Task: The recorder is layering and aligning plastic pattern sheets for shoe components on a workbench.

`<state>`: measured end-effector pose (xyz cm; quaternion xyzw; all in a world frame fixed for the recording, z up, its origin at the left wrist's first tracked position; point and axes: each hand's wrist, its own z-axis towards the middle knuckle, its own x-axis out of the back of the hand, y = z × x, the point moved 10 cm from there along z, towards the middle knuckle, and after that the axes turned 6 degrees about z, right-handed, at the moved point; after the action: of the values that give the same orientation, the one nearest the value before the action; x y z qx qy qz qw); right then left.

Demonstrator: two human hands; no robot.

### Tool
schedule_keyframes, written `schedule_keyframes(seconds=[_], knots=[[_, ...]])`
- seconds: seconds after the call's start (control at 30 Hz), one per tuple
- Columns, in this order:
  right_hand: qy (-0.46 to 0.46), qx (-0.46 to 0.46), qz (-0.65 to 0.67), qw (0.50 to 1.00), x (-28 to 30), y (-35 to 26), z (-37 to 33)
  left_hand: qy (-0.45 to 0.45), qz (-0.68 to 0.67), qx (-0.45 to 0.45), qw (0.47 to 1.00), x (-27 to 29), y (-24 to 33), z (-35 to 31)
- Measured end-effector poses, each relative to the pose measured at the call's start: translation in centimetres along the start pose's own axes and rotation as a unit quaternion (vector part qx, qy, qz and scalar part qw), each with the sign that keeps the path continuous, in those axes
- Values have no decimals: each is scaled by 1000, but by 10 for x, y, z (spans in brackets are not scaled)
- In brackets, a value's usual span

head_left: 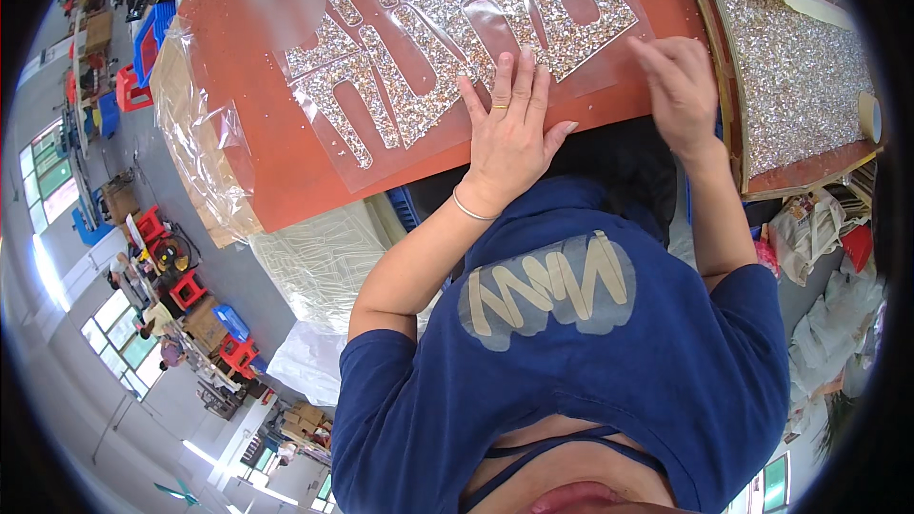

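Note:
A glittering rhinestone sheet (447,0) on clear film lies on the reddish-brown tabletop (224,67). Long rounded shapes have been cut out of it, leaving film or table showing through. My left hand (509,128) rests flat on the sheet's near edge, its fingers stretched and a little apart; a ring and a bracelet are on it. My right hand (681,95) is raised just off the sheet's right corner, over the table edge. Its fingers are curled with the tips drawn together, slightly blurred, and whatever they may hold is too small to make out.
A wood-edged tray (733,86) at the right carries another glittery sheet (800,86) and a tape roll (868,117). Crumpled clear plastic (205,133) hangs over the left table edge. White bags (804,233) lie at the lower right. Red stools (238,355) stand farther left. A blurred patch covers the far left.

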<state>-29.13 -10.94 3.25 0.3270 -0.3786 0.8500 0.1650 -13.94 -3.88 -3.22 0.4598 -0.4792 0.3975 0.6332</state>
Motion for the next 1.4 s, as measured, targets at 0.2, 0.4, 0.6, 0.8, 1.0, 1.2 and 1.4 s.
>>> schedule_keyframes(seconds=[0.2,0.4,0.6,0.8,1.0,1.2,1.4], knots=[[29,-106,-108,988,74,49,-14,-26,14,-25,999,0,0,10],[-105,-188,-201,956,87,103,-49,-38,3,-44,998,-1,0,13],[-122,-207,-187,952,84,112,-54,-48,6,-59,997,-1,-1,9],[-34,-118,-214,969,95,83,-35,-64,18,-101,993,4,-6,9],[-41,35,45,998,25,6,-5,-98,26,-107,989,1,-13,-4],[-112,117,119,980,-56,-20,-5,-129,41,-105,985,0,-8,-10],[-139,158,113,971,-76,-30,-10,-81,26,-27,996,-4,1,-16]])
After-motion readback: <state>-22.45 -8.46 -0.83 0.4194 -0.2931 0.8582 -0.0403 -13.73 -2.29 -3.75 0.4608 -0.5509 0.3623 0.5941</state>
